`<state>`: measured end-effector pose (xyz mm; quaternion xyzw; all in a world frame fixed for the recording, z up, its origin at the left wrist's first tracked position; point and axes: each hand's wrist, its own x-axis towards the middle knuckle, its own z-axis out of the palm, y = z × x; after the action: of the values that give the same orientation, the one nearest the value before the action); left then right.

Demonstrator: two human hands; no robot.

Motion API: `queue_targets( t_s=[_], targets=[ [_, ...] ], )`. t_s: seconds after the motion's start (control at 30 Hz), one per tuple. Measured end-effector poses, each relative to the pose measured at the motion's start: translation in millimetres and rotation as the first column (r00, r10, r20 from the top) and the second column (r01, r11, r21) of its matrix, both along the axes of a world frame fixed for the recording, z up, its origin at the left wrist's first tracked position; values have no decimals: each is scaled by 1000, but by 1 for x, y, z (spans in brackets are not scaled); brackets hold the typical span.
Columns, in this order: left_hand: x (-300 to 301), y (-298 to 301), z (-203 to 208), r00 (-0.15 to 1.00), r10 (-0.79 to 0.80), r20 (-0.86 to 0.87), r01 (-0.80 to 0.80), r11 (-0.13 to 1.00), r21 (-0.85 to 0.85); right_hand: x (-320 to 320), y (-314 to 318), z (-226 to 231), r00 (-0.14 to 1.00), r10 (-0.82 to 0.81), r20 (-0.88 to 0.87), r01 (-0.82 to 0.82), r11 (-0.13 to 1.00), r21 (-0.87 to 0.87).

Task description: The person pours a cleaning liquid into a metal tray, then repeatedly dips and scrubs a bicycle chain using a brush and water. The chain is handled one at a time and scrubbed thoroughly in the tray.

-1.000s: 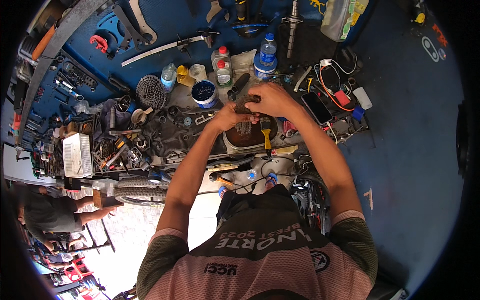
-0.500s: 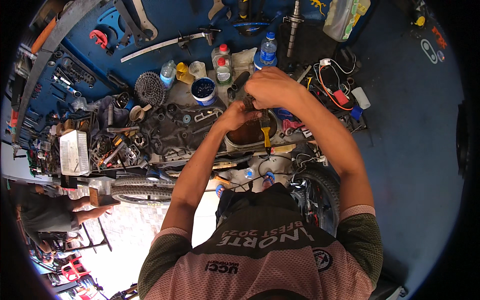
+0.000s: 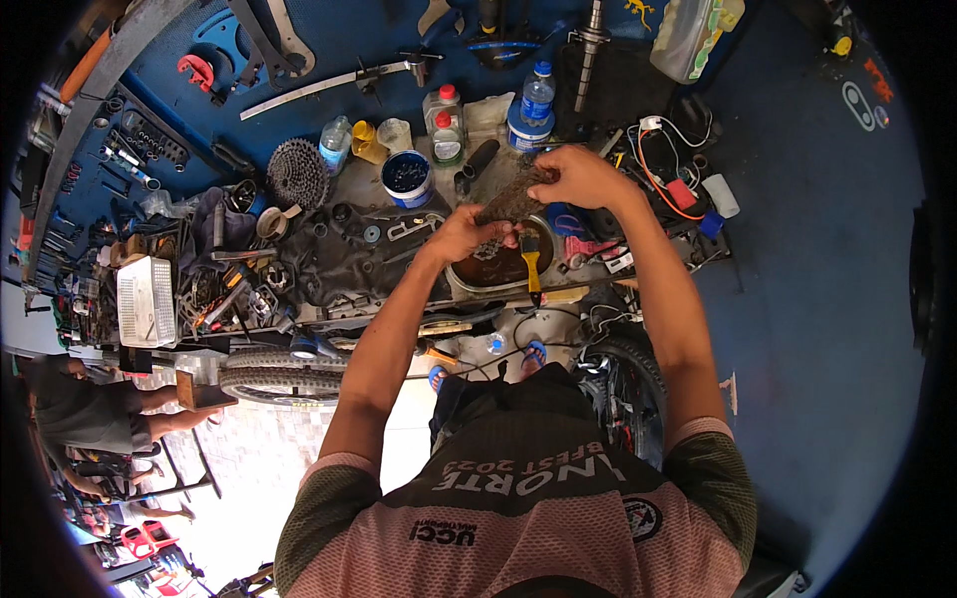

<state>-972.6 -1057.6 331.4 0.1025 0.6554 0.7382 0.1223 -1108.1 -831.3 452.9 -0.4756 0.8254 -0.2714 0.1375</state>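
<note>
A brown, grimy bundle that looks like a folded bicycle chain [image 3: 512, 199] stretches between my hands above the workbench. My left hand [image 3: 463, 237] pinches its lower left end, while my right hand [image 3: 583, 179] grips the upper right end. Some links seem to hang below my left fingers. Under them sits a metal pan [image 3: 477, 287] with brown liquid. A brush with a yellow handle [image 3: 532, 269] leans over the pan's near rim, its bristles close to my left fingertips.
Behind my hands stand a tub of dark blue stuff [image 3: 407, 181], bottles with red caps [image 3: 446, 130] and a water bottle [image 3: 536, 92]. Pink cloth [image 3: 580, 247] and cables [image 3: 653, 164] lie right. Tools and a white basket [image 3: 147, 304] crowd the left. Another person [image 3: 85, 404] is far left.
My right hand has moved right and slightly down, away from my left hand. The chain bundle now shows stretched between them. The brush has barely moved.
</note>
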Motion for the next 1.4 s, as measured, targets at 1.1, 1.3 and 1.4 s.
queue_targets(
  t_s=[1.1, 1.3, 1.4],
  targets=[
    [33, -32, -3, 790, 314, 527, -227, 948, -225, 96, 1, -173, 931, -322, 172, 354, 911, -210],
    [33, -22, -12, 838, 348, 420, -214, 918, -333, 101, -27, -172, 718, -355, 599, 634, 690, -350],
    [33, -12, -7, 897, 345, 275, -183, 859, -479, 106, -40, -182, 740, -331, 586, 615, 685, -390]
  ],
)
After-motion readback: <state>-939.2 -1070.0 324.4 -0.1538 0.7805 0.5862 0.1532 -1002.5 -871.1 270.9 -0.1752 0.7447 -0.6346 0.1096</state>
